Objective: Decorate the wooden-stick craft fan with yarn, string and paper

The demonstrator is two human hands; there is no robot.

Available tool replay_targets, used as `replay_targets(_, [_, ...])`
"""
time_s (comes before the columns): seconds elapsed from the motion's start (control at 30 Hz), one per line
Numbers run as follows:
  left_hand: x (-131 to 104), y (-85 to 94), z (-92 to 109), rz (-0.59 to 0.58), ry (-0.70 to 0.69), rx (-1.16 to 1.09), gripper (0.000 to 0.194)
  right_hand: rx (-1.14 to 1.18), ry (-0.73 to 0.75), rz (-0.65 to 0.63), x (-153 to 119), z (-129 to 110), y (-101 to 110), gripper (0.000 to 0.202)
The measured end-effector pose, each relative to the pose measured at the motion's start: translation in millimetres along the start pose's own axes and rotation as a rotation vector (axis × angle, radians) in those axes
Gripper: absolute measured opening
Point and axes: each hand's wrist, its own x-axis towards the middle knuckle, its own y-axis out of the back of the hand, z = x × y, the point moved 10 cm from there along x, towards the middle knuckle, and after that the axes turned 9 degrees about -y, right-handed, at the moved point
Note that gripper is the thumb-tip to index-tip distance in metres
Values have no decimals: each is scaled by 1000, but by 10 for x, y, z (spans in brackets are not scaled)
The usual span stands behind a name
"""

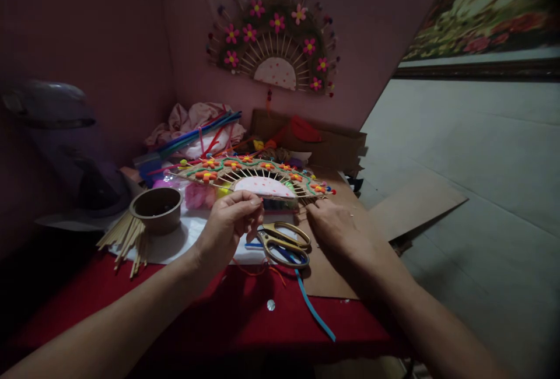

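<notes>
My left hand (236, 216) is raised in front of a decorated fan (265, 188), its thumb and fingertips pinched together. A tiny reddish speck shows at those fingertips, too small to name. My right hand (335, 226) is by the fan's lower right edge, over the cardboard, with its fingers curled and closed; what they hold, if anything, is hidden. The fan has stick ribs, orange flowers, a green wavy line and a white dotted half-round base. Gold-handled scissors (286, 244) lie between my hands. An orange thread (276, 276) lies on the red cloth just below them.
A brown bowl (156, 210) stands left, beside a bundle of wooden sticks (126, 239). A blue strip (314, 309) crosses the red cloth (210, 315). Brown cardboard (328, 277) lies right. Pipe cleaners and cloth are heaped behind; another flowered fan (276, 46) hangs on the wall.
</notes>
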Motion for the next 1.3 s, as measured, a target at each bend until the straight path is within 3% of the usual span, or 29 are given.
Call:
replay_targets(0.13, [11, 18, -10, 17, 5, 1, 13, -31, 123, -23, 79, -104, -186, 30])
replay_targets(0.33, [18, 35, -13, 43, 19, 2, 14, -19, 233, 17, 38, -222, -99, 26])
replay_targets(0.53, [19, 38, -30, 48, 45, 13, 15, -108, 151, -58, 52, -65, -114, 23])
replay_targets(0.97, [36, 60, -44, 62, 52, 7, 15, -157, 275, -68, 140, -223, -345, 28])
replay_targets(1.2, [21, 63, -74, 69, 89, -16, 14, -67, 336, 35, -37, -329, 65, 17])
replay_targets(1.23, [20, 61, -78, 67, 93, -20, 14, 0, 330, 96, -79, -349, 202, 16])
replay_targets(1.3, [19, 58, -90, 62, 99, -27, 13, 349, 265, 362, -187, -295, 670, 14])
